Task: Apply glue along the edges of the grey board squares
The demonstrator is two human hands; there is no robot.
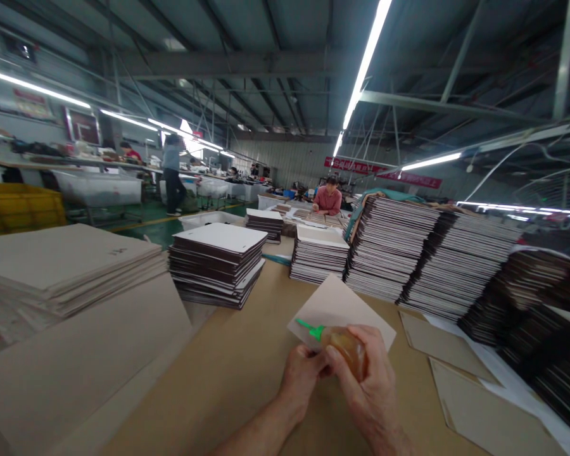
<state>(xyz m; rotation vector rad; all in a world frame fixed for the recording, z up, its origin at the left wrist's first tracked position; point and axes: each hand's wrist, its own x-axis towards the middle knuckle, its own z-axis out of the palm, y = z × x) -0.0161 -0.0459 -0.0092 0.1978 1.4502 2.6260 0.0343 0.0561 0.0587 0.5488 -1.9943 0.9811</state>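
Note:
My right hand is wrapped round a squeeze glue bottle with amber contents and a green nozzle. The bottle lies on its side in the grip, its tip pointing left over a pale board. At the board's near edge, the fingers of my left hand are closed in a pinch on it, partly hidden behind the bottle and my right hand. The pale board is held at an angle above the brown work table.
Tall stacks of dark-edged boards stand behind and right. Another board stack is left of centre, with large grey sheets farther left. Two flat brown panels lie at right. A person in red works at a far table.

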